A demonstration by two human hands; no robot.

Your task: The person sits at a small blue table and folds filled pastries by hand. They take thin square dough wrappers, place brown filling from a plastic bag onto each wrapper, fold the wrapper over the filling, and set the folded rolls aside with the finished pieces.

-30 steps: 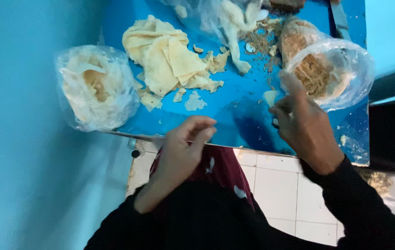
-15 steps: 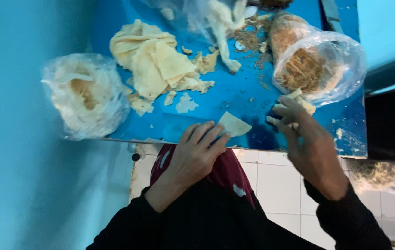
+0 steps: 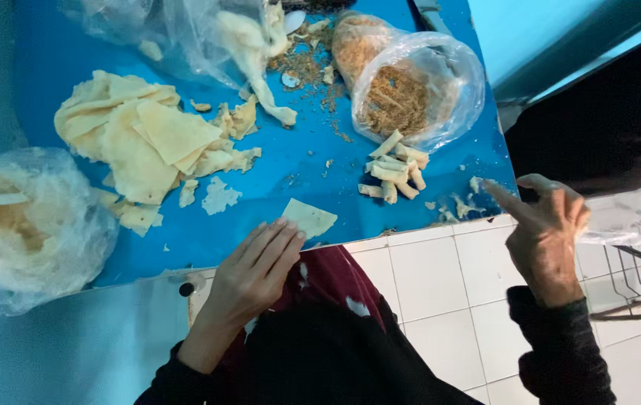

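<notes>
The fingertips of the left hand (image 3: 249, 274) are lying flat and close together on a small pale wrapper square (image 3: 308, 217) at the near edge of the blue table (image 3: 290, 157), pinning it rather than gripping it. The right hand (image 3: 549, 232) is hanging off the table's right corner, forefinger pointing out, the other fingers loosely curled and holding nothing.

Just beyond the square, a small heap of rolled pieces (image 3: 393, 171) is sitting finished, touching the open bag of brown shredded filling (image 3: 410, 94). A much larger stack of flat wrapper sheets (image 3: 140, 139) is waiting to the left, with torn scraps around it. Judging by this, only a few rolls are made, the square under the fingers is lying unfilled, and most sheets remain.
</notes>
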